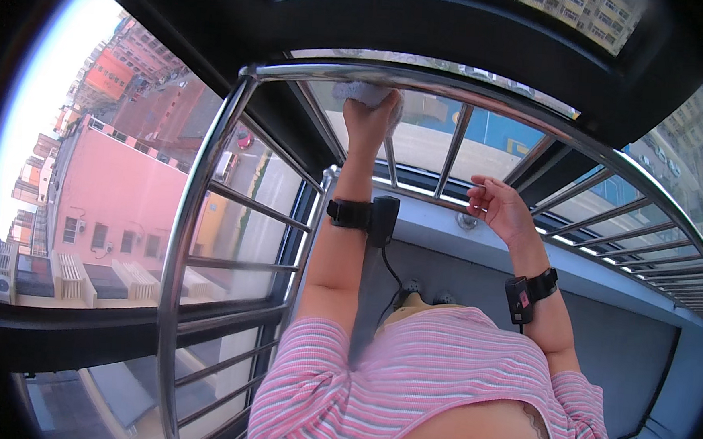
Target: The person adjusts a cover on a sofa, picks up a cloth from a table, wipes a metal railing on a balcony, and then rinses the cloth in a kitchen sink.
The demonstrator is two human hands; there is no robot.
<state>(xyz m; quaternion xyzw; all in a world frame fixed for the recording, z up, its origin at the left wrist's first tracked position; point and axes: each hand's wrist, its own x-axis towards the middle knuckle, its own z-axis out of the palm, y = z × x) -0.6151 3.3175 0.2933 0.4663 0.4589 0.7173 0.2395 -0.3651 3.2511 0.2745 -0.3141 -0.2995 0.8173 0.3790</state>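
Note:
My left hand reaches forward to the shiny metal railing and is closed around a pale grey-white cloth. The cloth lies against the top rail, near the corner where two railing sections meet. Part of it shows on both sides of the hand. My right hand hangs in the air in front of the upright bars, nearer to me than the top rail. Its fingers are loosely bent and apart, with nothing in them. Black straps with small boxes sit on both forearms.
A side railing runs toward me on the left, before a large window. Dark window frames stand beyond the front railing. Below the bars is a pale ledge. Buildings and a street show through the glass.

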